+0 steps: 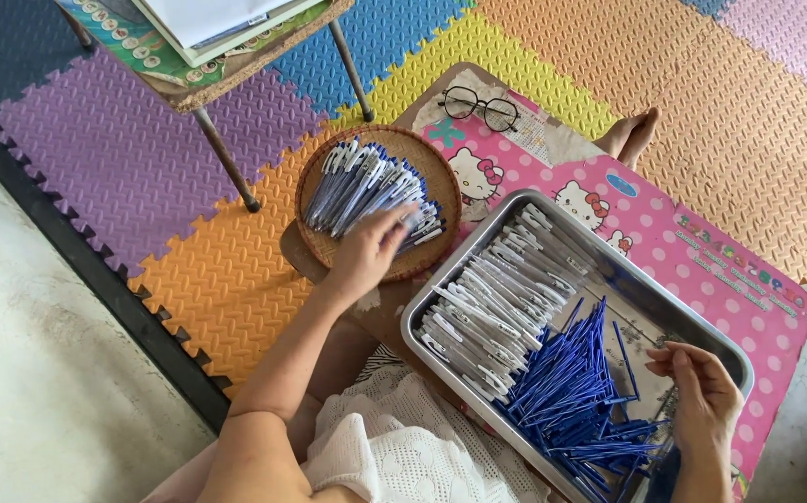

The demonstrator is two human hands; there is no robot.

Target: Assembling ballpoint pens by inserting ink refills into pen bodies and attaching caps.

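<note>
Left hand (pixel 364 253) stretched out over the near rim of a round woven basket (pixel 316 226), fingers loosely curled and resting on the heap of assembled pens (pixel 362 189) inside; cannot tell whether a pen is actually pinched, since the fingertips blur into the pile. Pens under that hand white-bodied with blue ends, lying roughly parallel and fanned toward the far left.

Right hand (pixel 704 402) well apart from the left, hovering at the near right corner of a rectangular metal tray (pixel 672 304), palm turned inward, fingers half open and slightly bent; nothing clearly held, though something thin may sit between the fingertips, too small to tell. Just left of that hand, a loose pile of blue refill sticks (pixel 579 389) in the tray. Further left, between both hands, rows of white pen barrels (pixel 494 300) filling the tray's other half.

Beneath tray and basket, a pink cartoon-printed board (pixel 720 270). Beyond the basket, a pair of black-rimmed glasses (pixel 481 107) on that board's far end. All around, coloured foam puzzle mats (pixel 170 158), with a small metal-legged table (pixel 236 65) at the far left.
</note>
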